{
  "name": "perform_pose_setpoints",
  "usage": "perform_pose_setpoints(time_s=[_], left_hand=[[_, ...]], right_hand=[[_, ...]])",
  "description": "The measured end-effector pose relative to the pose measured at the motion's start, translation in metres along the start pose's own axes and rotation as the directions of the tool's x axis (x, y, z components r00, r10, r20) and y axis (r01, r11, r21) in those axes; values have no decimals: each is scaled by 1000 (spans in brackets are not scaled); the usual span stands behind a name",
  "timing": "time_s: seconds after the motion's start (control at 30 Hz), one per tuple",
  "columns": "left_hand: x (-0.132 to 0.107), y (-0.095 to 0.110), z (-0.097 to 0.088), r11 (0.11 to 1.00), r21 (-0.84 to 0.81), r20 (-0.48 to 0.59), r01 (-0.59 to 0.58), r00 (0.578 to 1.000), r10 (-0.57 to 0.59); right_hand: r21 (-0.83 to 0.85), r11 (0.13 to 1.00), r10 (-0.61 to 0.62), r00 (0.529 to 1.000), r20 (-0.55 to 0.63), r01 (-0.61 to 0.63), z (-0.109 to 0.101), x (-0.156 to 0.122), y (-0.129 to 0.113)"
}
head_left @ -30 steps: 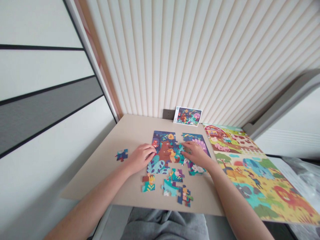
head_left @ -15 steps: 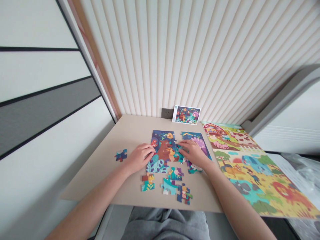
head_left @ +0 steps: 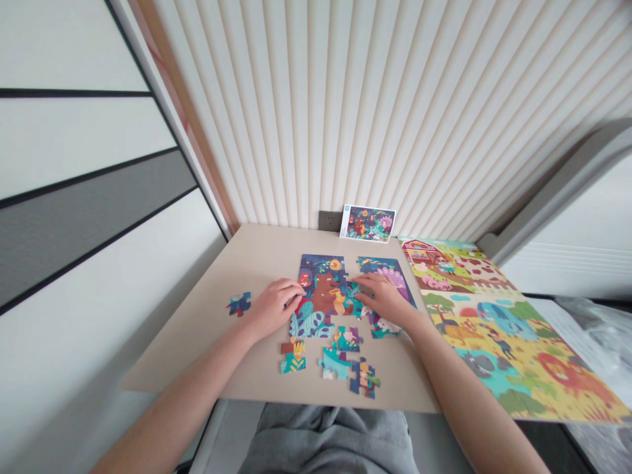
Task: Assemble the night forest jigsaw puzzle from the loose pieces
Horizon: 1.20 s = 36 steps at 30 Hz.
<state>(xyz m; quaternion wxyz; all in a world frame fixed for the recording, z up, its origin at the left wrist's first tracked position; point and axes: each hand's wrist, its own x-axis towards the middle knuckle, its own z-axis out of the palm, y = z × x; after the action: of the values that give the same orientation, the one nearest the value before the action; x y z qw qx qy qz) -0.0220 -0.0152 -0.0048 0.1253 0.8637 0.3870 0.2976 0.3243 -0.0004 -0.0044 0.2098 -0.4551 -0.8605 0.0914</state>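
Observation:
A partly joined jigsaw puzzle (head_left: 323, 296) with a bear picture lies on the table. My left hand (head_left: 277, 303) rests against its left edge, fingers loosely bent, thumb a little apart, nothing visible in them. Over the puzzle's right section (head_left: 392, 276), with a purple peacock, lies my right hand (head_left: 382, 296). Its fingers stretch left, touching the teal pieces by the gap between the sections, and hide part of them. Loose jigsaw pieces lie nearer me: a teal-and-yellow piece (head_left: 293, 359), a pale teal piece (head_left: 336, 364), a purple-and-teal piece (head_left: 348, 339) and a dark blue piece (head_left: 363, 378).
Another blue jigsaw piece (head_left: 239, 303) lies alone at the left. A picture card (head_left: 368, 224) leans on the ribbed wall beside a dark socket (head_left: 330, 220). A farm puzzle (head_left: 454, 266) and a safari puzzle (head_left: 523, 355) cover the right side. The beige table (head_left: 207, 355) ends near my lap.
The view has shifted very slightly. Both hands stay nearly where they were on the puzzle, and the loose pieces have not moved on the table.

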Motion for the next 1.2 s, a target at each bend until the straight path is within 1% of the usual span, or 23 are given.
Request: perform_pose_setpoints(time_s=[0.27, 0.37, 0.43, 0.57, 0.63, 0.73, 0.83, 0.9, 1.07, 1.13, 1.2], left_hand=[[0, -1, 0, 1000, 4, 1, -4, 1000, 4], [0, -1, -1, 1000, -2, -6, -4, 1000, 4], [0, -1, -1, 1000, -4, -9, -3, 1000, 3], [-1, -1, -2, 1000, 1, -6, -4, 1000, 4], [-1, -1, -2, 1000, -1, -6, -3, 1000, 3], [-1, -2, -1, 1000, -7, -11, -3, 1000, 3], [-1, -3, 0, 1000, -11, -10, -1, 1000, 0], [-1, -4, 0, 1000, -11, -8, 5, 1000, -5], [-1, -4, 0, 1000, -10, -3, 5, 1000, -6], [-1, -4, 0, 1000, -12, -1, 6, 1000, -6], [-1, -3, 0, 1000, -12, 1, 5, 1000, -5]], right_hand=[[-12, 1000, -17, 999, -37, 16, 0, 0, 4], [-2, 1000, 17, 995, -100, -17, -7, 0, 4], [10, 998, 62, 982, -180, -61, -15, -2, 5], [65, 988, 152, 930, -334, -138, -28, -7, 10], [91, 985, 169, 914, -370, -146, -31, -9, 13], [109, 984, 175, 902, -395, -143, -31, -10, 15], [104, 985, 169, 906, -389, -139, -30, -10, 13], [101, 987, 156, 919, -363, -127, -29, -11, 12], [101, 994, 70, 973, -219, -49, -22, -11, 4], [107, 994, 46, 984, -174, -28, -19, -11, 1], [115, 993, 38, 987, -155, -20, -17, -10, 0]])
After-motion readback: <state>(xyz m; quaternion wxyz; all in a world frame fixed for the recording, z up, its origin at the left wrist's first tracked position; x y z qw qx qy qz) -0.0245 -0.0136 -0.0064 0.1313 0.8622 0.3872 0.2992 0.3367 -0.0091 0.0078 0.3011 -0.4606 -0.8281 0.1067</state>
